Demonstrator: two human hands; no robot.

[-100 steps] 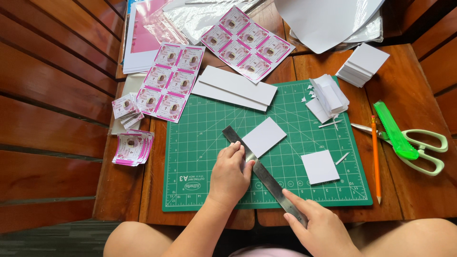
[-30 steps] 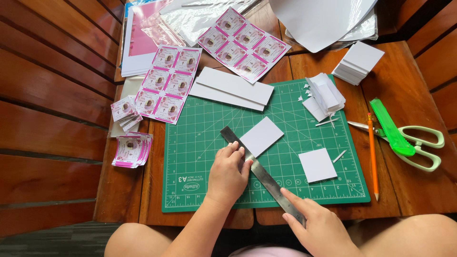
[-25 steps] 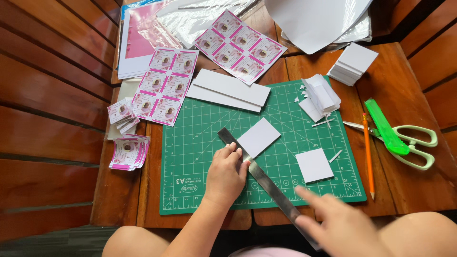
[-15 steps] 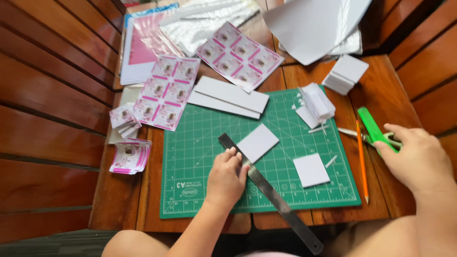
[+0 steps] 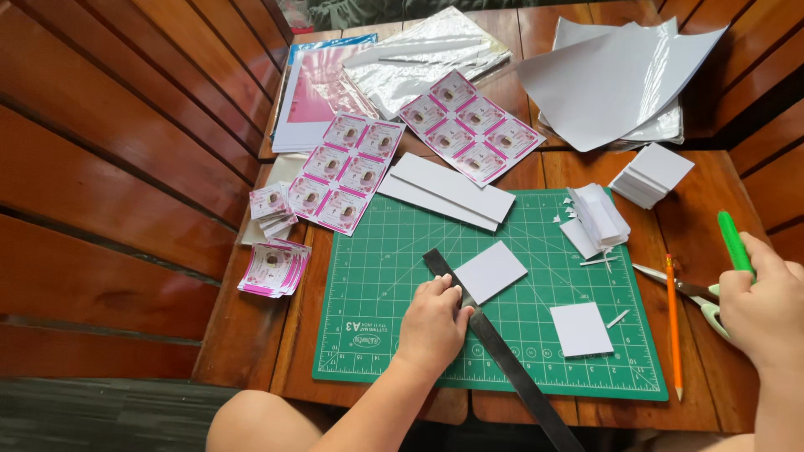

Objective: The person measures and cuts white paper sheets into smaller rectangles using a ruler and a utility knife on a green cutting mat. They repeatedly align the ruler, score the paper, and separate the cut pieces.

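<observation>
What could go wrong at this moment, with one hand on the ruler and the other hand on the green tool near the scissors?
1. The right hand grips the green tool right above the scissors; their blades may nick the fingers.
2. Only the left hand presses the metal ruler, so it may slip off the white card and spoil the alignment.
3. The orange pencil lies close by and may get knocked away.

Right hand (image 5: pixel 766 305) hides most of the scissors (image 5: pixel 682 289).

A wooden table (image 5: pixel 251 335) carries a green cutting mat (image 5: pixel 377 276), an orange pencil (image 5: pixel 672 326).
</observation>
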